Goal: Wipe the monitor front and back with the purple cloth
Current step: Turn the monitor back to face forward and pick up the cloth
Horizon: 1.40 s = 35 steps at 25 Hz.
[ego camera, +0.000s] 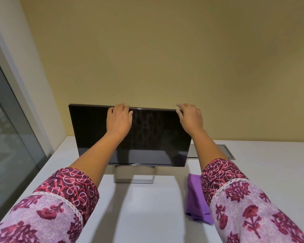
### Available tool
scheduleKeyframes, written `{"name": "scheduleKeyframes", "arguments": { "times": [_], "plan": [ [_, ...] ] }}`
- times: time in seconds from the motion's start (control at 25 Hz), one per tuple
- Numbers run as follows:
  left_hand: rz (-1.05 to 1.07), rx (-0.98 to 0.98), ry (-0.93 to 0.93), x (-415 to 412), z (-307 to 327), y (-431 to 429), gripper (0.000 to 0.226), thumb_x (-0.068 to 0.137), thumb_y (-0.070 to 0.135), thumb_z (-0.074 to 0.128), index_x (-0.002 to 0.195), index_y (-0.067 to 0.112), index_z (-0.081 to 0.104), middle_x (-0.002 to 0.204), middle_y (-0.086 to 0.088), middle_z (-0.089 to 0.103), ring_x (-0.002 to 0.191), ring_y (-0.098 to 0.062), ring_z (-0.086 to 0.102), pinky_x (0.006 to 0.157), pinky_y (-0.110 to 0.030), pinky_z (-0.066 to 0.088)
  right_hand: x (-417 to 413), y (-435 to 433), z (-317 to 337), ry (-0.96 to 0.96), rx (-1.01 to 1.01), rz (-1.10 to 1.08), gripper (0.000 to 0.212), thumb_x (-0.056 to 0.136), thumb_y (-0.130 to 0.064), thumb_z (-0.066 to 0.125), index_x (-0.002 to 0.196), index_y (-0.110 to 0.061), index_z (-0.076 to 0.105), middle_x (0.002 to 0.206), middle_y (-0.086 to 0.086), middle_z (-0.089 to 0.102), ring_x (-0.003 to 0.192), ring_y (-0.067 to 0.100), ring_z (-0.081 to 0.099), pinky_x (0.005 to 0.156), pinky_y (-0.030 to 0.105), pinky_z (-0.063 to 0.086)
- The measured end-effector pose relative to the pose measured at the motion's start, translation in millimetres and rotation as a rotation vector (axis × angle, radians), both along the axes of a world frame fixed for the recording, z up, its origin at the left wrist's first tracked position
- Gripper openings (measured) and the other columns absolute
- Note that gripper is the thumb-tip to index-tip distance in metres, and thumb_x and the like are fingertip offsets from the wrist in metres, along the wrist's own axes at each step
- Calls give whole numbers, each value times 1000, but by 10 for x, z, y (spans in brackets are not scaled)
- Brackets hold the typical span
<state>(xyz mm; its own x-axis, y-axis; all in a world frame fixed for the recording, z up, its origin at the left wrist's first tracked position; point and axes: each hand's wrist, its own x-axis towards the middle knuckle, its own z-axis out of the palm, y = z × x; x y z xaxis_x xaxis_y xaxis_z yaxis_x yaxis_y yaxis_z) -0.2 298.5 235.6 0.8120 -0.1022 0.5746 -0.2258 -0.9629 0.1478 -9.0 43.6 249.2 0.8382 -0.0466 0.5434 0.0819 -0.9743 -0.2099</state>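
A black monitor (147,137) with a dark screen stands on a silver stand (134,178) on the white table (147,207), its screen facing me. My left hand (119,118) grips the top edge near the middle, fingers curled over the back and thumb on the screen. My right hand (190,116) holds the top right corner, fingers curled round it. The purple cloth (196,197) lies crumpled on the table to the right of the stand, partly hidden under my right sleeve. Neither hand touches it.
A yellow wall rises close behind the monitor. A grey cable hatch (223,151) is set into the table behind the monitor's right side. A glass window with a dark frame (11,137) runs along the table's left edge.
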Motion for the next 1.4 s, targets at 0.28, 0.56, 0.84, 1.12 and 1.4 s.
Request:
{"name": "scheduleKeyframes", "arguments": {
  "times": [0.28,0.56,0.84,1.12,1.4],
  "plan": [
    [-183,-46,-93,-304,-398,-681,35,96,26,43,127,13,54,133,-7,52,128,-22,44,108,-40,31,-419,-505,-381,-14,163,-178,41,99,-22,45,139,-13,44,139,8,48,128,25,42,105,35,37],
    [-422,-21,-24,-492,-832,-1191,28,90,21,56,117,16,59,121,-5,57,110,-23,54,90,-35,44,-820,-851,-1017,272,219,-353,46,99,-25,44,143,-11,36,142,14,42,130,31,40,103,42,37],
    [-498,-4,384,-605,-1482,-1614,33,99,26,39,131,20,47,134,0,46,121,-17,42,95,-26,36,-960,-1096,-1766,617,363,-407,47,100,-27,39,144,-11,31,144,15,39,130,32,38,104,43,35],
    [-428,-107,871,-503,-2144,-2254,40,97,36,43,132,17,46,140,-3,42,126,-20,41,102,-34,37,-638,-1534,-2438,867,489,-385,51,97,-24,49,141,-6,33,141,17,40,126,32,45,103,40,41],
    [-230,-110,1056,-513,-2425,-3037,60,87,49,57,132,14,41,133,-4,43,118,-21,48,95,-30,42,-373,-1897,-2847,1082,540,-186,46,81,-18,66,122,-7,51,119,14,57,96,25,55,79,29,46]
  ]
}}
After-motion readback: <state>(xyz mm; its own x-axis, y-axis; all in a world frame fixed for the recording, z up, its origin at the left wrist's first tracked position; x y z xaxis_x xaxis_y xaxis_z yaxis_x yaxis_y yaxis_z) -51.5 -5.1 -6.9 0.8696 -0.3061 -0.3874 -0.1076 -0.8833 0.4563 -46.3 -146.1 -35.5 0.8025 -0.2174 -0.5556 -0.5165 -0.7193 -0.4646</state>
